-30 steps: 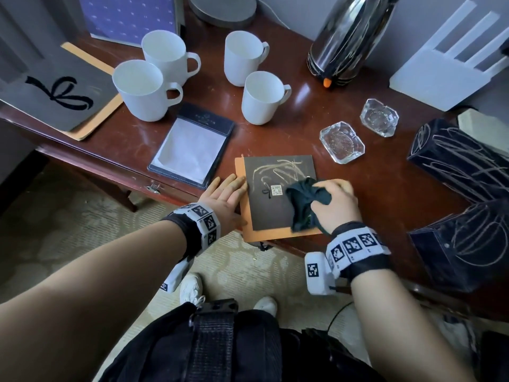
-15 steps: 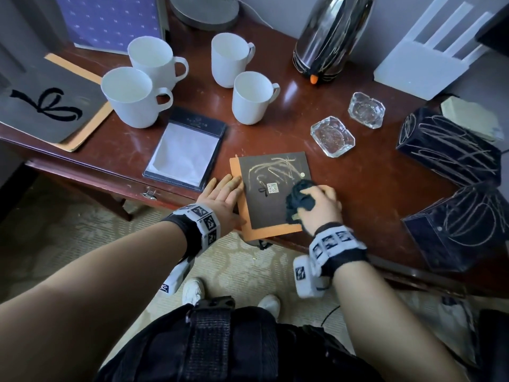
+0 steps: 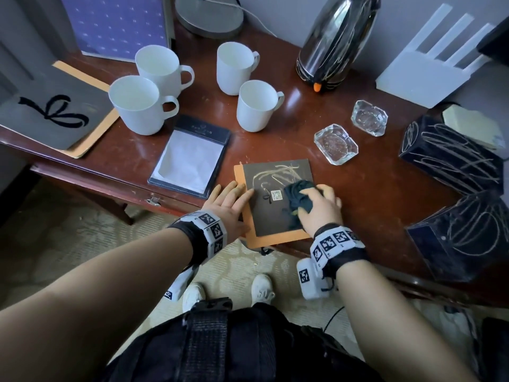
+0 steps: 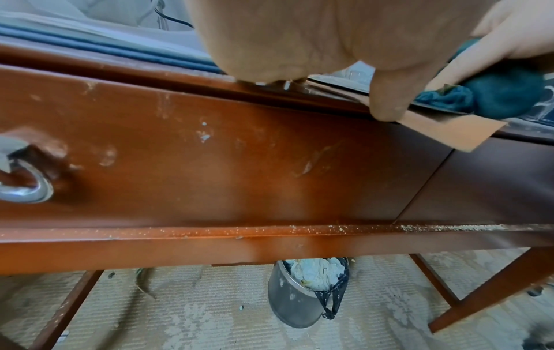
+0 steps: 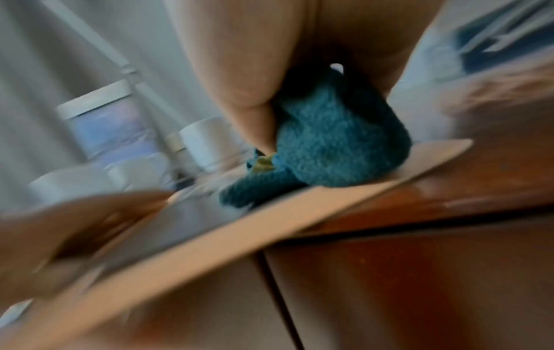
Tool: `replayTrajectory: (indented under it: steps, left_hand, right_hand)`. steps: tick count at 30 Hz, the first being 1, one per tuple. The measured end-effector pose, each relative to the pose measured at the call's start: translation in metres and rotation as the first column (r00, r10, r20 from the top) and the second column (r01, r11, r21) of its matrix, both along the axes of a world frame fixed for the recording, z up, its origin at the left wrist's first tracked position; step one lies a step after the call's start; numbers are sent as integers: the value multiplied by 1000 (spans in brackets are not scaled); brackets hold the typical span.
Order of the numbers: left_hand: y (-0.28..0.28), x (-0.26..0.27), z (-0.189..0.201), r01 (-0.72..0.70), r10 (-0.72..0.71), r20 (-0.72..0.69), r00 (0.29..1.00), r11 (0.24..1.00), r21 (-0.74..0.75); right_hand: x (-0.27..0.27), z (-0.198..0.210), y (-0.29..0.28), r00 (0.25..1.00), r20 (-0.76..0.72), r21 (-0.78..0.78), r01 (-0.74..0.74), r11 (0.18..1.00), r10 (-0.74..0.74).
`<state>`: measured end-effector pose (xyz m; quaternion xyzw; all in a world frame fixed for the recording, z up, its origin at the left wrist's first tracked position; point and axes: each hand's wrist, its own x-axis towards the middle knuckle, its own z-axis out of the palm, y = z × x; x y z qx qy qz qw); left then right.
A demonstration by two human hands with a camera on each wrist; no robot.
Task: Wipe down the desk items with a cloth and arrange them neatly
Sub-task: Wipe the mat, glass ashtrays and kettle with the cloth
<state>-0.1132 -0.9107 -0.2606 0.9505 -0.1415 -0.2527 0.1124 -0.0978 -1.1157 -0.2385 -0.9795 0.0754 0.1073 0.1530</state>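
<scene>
One dark card point(image 3: 278, 199) on an orange backing lies at the desk point(image 3: 385, 194) front edge, its near corner overhanging. On it, the right hand point(image 3: 319, 208) curls around a bunched teal cloth point(image 3: 298, 197), pressed on the card's right half. The left hand point(image 3: 228, 205), fingers straight and together, pins the card's left edge. Unwiped surface lies left of the cloth, across the card's shorter axis

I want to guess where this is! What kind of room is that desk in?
Probably a hotel room. The wooden desk holds four matching white mugs, a shiny kettle, two glass ashtrays and a notepad holder.
</scene>
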Motion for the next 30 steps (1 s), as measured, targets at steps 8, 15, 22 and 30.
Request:
replayTrajectory:
  steps: [8,15,22,30]
  left_hand:
    - [-6,-2,4,-9,6,41,999,997,72]
    - [-11,-2,0,-59,54,97,994,997,58]
    - [-11,1,-5,-86,85,80,993,996,15]
    - [-12,3,-2,-135,136,18,991,990,-33]
  right_hand:
    - [20,19,-18,884,-107,173,-433,884,454]
    - [23,2,-10,886,-40,-23,-462,887,461]
    - [49,29,-17,756,-135,132,-627,768,641]
    - [52,1,-1,877,-60,-25,-479,877,477]
